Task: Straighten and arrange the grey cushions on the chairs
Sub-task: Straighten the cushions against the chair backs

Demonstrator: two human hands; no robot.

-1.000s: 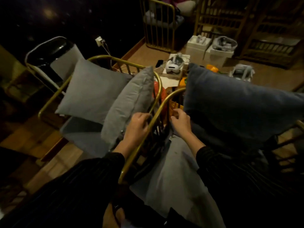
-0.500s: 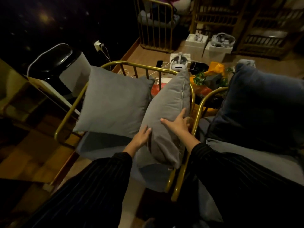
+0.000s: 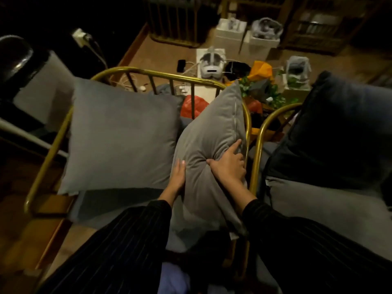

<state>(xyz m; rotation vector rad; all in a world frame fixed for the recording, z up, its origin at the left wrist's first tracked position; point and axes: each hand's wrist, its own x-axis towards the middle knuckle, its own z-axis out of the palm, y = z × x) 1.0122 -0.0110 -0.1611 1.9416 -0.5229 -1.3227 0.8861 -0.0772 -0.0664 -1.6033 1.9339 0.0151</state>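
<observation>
Two grey cushions sit on the left gold-framed chair (image 3: 148, 71). The left grey cushion (image 3: 121, 136) leans flat against the chair back. The right grey cushion (image 3: 210, 134) stands tilted against the chair's right arm rail. My left hand (image 3: 178, 177) presses flat on its left side. My right hand (image 3: 228, 164) pinches its fabric near the zip seam, making creases. A darker blue-grey cushion (image 3: 339, 128) leans on the right chair (image 3: 259, 141), above a grey seat pad (image 3: 318, 209).
Behind the chairs the wooden floor holds white headsets (image 3: 211, 64), white boxes (image 3: 231, 31), an orange bag (image 3: 262, 70), a red bag (image 3: 194, 105), green foliage (image 3: 273, 94) and cables. A black and white chair (image 3: 23, 66) stands at the far left.
Both hands left the gold rails between the chairs for the right grey cushion. My right hand now pinches its fabric where it earlier lay flat. My view has moved closer.
</observation>
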